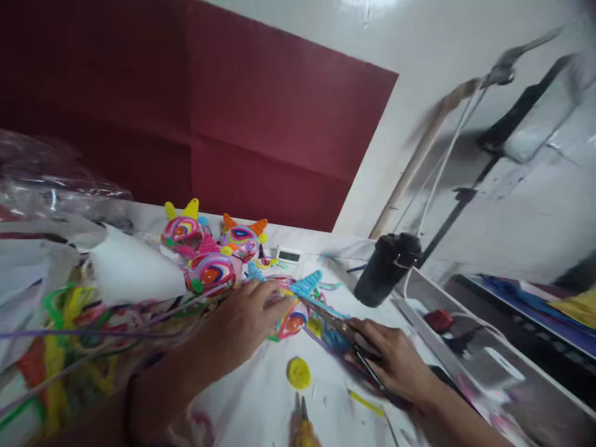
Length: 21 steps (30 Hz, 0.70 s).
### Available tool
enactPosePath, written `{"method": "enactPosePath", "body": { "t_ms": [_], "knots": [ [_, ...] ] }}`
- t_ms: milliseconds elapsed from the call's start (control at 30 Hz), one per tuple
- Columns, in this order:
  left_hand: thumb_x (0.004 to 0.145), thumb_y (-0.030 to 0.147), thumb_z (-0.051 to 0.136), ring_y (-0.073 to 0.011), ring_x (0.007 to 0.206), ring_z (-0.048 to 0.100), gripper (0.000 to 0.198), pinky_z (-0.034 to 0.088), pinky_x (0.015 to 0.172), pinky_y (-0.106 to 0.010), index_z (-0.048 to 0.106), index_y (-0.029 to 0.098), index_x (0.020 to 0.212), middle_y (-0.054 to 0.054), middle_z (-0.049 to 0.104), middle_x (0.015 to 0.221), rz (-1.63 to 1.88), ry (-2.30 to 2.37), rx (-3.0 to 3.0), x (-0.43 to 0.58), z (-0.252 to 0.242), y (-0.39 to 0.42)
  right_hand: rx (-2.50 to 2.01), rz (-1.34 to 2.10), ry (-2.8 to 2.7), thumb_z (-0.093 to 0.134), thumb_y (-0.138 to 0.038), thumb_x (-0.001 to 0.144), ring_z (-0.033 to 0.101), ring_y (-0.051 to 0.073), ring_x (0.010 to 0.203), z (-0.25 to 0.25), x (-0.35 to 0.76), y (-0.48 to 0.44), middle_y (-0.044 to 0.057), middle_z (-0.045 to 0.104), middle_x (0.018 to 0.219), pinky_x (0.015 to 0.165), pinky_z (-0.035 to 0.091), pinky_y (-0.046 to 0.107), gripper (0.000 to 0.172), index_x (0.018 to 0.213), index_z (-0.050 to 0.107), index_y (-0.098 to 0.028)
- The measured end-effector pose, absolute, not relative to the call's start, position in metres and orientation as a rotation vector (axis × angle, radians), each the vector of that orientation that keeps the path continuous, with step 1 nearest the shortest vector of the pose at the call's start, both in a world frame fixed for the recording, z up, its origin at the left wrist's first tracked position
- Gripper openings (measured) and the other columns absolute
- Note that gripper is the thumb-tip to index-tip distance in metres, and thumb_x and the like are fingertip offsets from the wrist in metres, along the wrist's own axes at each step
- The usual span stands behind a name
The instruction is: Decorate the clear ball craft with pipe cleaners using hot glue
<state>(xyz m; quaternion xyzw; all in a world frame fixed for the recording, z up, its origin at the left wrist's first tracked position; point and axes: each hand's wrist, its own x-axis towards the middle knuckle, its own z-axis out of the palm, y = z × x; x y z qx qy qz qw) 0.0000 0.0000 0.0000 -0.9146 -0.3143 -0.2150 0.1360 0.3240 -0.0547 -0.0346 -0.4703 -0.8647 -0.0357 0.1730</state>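
Note:
My left hand (251,313) is wrapped round a colourful cat-like figure (293,320) with blue ears and an orange eye, apparently made of fuzzy pipe cleaners or yarn. In my right hand (393,354) are dark-handled scissors (347,329), slightly blurred, whose long metal blades reach toward the figure's right blue ear (307,284). Whether the blades touch the ear I cannot tell. Just below the figure lies a yellow coiled disc (298,373). Beneath it is a pointed tool (305,428) with a yellow handle.
Similar figures with yellow (184,230) and orange ears (243,236) stand by the wall, near a small digital display (289,255). Loose coloured strands (69,323) fill the left. A black cylindrical holder (388,270), a lamp arm (454,208) and a tray (465,310) occupy the right.

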Motion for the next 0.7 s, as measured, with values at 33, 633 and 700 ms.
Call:
{"method": "enactPosePath", "body": {
  "t_ms": [33, 633, 700],
  "knots": [
    [0.090, 0.015, 0.054, -0.0237, 0.110, 0.053, 0.042, 0.047, 0.093, -0.038, 0.054, 0.028, 0.129, -0.006, 0.052, 0.131, -0.636, -0.902, -2.655, 0.000, -0.001, 0.000, -1.346, -0.098, -2.438, 0.049, -0.039, 0.095, 0.069, 0.023, 0.088, -0.033, 0.324, -0.056, 0.011, 0.069, 0.105, 0.073, 0.054, 0.035, 0.036, 0.124, 0.046, -0.020],
    [0.083, 0.010, 0.057, -0.0273, 0.106, 0.055, 0.047, 0.049, 0.090, -0.042, 0.057, 0.027, 0.126, -0.009, 0.054, 0.128, -0.707, -0.908, -2.635, 0.000, 0.001, 0.000, -1.677, -0.008, -2.446, 0.056, -0.042, 0.090, 0.070, 0.023, 0.090, -0.022, 0.344, -0.143, 0.011, 0.070, 0.107, 0.075, 0.057, 0.031, 0.045, 0.131, 0.057, -0.024],
    [0.083, 0.011, 0.059, -0.0280, 0.106, 0.055, 0.047, 0.049, 0.090, -0.044, 0.057, 0.027, 0.127, -0.009, 0.054, 0.127, -0.712, -0.901, -2.640, 0.000, 0.000, 0.001, -1.699, 0.014, -2.462, 0.055, -0.040, 0.090, 0.070, 0.023, 0.090, -0.025, 0.343, -0.152, 0.010, 0.070, 0.107, 0.075, 0.056, 0.031, 0.046, 0.134, 0.055, -0.027]
  ]
}}
